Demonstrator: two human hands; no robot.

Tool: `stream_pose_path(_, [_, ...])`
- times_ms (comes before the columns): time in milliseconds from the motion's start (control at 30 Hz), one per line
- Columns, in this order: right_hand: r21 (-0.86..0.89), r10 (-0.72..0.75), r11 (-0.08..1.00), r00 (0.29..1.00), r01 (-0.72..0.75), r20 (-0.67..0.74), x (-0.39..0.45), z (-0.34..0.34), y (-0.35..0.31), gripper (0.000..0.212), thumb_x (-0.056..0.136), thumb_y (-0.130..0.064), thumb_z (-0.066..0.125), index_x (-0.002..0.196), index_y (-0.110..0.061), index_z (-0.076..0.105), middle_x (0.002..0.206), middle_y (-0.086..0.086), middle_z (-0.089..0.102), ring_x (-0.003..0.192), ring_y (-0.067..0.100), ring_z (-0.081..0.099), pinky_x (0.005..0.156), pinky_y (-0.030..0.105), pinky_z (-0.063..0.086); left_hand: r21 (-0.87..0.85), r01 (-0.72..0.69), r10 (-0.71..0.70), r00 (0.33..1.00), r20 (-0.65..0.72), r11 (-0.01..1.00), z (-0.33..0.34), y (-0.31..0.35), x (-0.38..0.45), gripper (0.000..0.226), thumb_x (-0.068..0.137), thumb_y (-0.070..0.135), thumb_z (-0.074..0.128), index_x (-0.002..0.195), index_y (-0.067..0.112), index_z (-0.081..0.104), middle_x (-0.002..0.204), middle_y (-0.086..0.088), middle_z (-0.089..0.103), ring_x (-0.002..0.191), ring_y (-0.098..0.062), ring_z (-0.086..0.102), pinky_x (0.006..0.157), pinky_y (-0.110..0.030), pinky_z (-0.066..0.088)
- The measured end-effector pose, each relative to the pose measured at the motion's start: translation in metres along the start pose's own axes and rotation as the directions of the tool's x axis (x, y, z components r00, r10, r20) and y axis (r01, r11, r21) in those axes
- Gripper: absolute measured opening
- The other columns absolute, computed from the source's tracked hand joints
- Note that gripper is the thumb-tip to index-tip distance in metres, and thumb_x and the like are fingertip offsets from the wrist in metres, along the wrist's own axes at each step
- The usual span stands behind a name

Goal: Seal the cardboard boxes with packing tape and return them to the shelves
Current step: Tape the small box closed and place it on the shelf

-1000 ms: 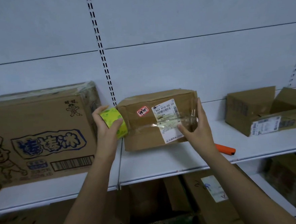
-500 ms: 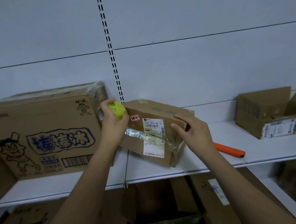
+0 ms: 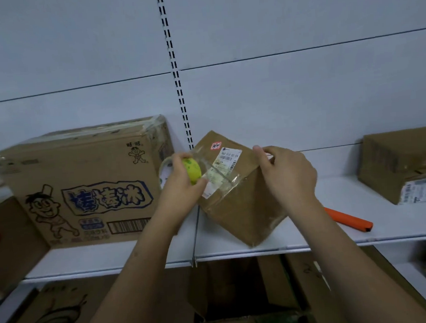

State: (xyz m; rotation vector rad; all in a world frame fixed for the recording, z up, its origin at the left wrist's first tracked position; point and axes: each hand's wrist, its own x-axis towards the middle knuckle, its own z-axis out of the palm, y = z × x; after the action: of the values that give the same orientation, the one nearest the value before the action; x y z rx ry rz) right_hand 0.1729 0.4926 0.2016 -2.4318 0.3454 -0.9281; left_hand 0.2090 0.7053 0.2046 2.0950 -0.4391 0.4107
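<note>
A small cardboard box [image 3: 240, 210] with a white shipping label stands tilted on one edge on the white shelf [image 3: 238, 253]. My right hand [image 3: 289, 173] grips its upper right corner. My left hand [image 3: 181, 186] holds a yellow-green roll of packing tape [image 3: 193, 171] against the box's left side. A strip of clear tape runs from the roll across the label face.
A large printed carton [image 3: 82, 185] stands on the shelf to the left, close to my left hand. An orange cutter [image 3: 347, 218] lies on the shelf to the right. An open box [image 3: 403, 163] sits at far right. More cartons fill the lower shelf.
The small box has been turned and tipped further up onto its edge. My right hand moved from its front to its top corner. The tape roll followed round the left side.
</note>
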Motion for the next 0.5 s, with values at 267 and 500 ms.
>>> stream_pose_path(267, [0.331, -0.162, 0.943, 0.84, -0.022, 0.518, 0.003, 0.017, 0.044, 0.088, 0.079, -0.065, 0.067, 0.153, -0.043, 0.026, 0.122, -0.015, 0.061, 0.107, 0.008, 0.055, 0.078, 0.01, 0.039, -0.006, 0.029, -0.028, 0.996, 0.084, 1.0, -0.013, -0.002, 0.009, 0.054, 0.085, 0.023, 0.074, 0.119, 0.034, 0.033, 0.117, 0.004, 0.054, 0.094, -0.01, 0.058, 0.078, -0.037, 0.054])
stream_pose_path(500, [0.479, -0.134, 0.865, 0.85, -0.15, 0.51, -0.036, 0.066, 0.043, 0.072, 0.08, -0.064, 0.068, 0.141, -0.036, 0.041, 0.12, -0.015, 0.063, 0.104, 0.005, 0.063, 0.077, 0.011, 0.048, -0.122, 0.043, -0.029, 0.993, 0.114, 0.992, -0.035, 0.006, -0.007, 0.052, 0.075, 0.02, 0.064, 0.119, 0.036, 0.042, 0.116, 0.008, 0.069, 0.106, -0.023, 0.068, 0.078, -0.042, 0.057])
